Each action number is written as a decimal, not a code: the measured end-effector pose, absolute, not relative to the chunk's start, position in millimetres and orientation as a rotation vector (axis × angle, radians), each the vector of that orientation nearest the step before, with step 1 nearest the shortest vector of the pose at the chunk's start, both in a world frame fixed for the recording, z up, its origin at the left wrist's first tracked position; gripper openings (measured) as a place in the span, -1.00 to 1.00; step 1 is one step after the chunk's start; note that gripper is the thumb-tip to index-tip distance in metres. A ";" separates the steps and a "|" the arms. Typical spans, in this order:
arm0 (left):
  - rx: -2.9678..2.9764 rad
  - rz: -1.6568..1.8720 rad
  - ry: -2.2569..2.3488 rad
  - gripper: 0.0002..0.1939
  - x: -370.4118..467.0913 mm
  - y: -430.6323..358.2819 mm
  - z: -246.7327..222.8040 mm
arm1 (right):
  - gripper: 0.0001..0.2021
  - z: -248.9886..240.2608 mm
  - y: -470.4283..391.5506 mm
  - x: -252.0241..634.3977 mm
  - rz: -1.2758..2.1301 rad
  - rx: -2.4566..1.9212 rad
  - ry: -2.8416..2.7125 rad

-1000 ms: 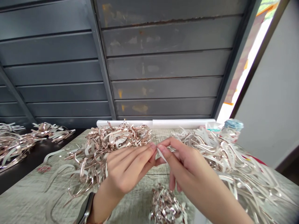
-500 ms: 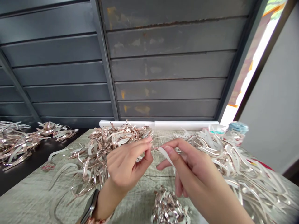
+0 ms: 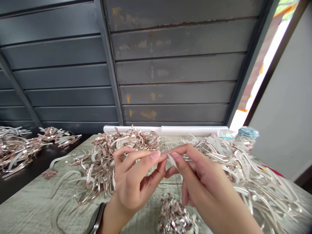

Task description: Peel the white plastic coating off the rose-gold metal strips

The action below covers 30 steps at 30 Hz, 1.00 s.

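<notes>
My right hand [image 3: 198,177] pinches a narrow white strip [image 3: 172,161] between thumb and index finger, above the middle of the table. My left hand [image 3: 137,180], with a dark watch [image 3: 96,218] on the wrist, has its thumb and finger pressed together against the strip's upper end; whatever lies between those fingertips is hidden. Behind the left hand lies a tangled pile of shiny rose-gold strips [image 3: 126,139]. Under my right forearm and beyond it spreads a heap of white and pale metallic strips [image 3: 253,182]. Below both hands sits a bundle of short, crinkled foil pieces [image 3: 177,216].
The wood-grain table [image 3: 31,208] meets a black surface [image 3: 12,185] at left, which bears more metallic strips [image 3: 21,149]. A white roll [image 3: 192,130] runs along the back edge. A jar with a blue top [image 3: 247,135] stands at back right. Grey panelling [image 3: 175,71] rises behind.
My left hand has moved right and turned, bringing its fingertips up to the strip. The right hand has stayed nearly still with the strip in its pinch.
</notes>
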<state>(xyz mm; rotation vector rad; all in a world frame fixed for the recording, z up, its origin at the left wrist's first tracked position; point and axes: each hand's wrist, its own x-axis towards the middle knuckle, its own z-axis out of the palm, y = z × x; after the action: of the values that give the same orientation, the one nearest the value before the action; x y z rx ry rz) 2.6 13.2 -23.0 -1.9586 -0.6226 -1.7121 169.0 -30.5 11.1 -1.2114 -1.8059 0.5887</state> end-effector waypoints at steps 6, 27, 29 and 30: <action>-1.912 -1.783 -0.663 -0.71 6.3 12.1 -26.2 | -0.73 7.0 -31.4 162.7 0.543 -1.221 -1.833; -1.824 -2.099 -1.025 -0.75 -9.5 40.8 -29.9 | -0.75 8.6 -27.6 171.0 0.591 -1.175 -1.798; -1.910 -2.031 -0.962 -0.83 -13.5 38.2 -24.6 | -0.74 10.7 -28.5 173.8 0.588 -1.180 -1.773; -1.975 -1.923 -0.883 -0.87 -13.6 35.3 -22.0 | -0.73 11.2 -28.7 174.3 0.596 -1.185 -1.766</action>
<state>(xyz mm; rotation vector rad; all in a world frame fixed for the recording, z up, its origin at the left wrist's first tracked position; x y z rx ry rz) -13.6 35.3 -22.0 -1.9745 -0.8832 -1.9229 174.3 -28.7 11.2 -1.1845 -1.7659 0.5965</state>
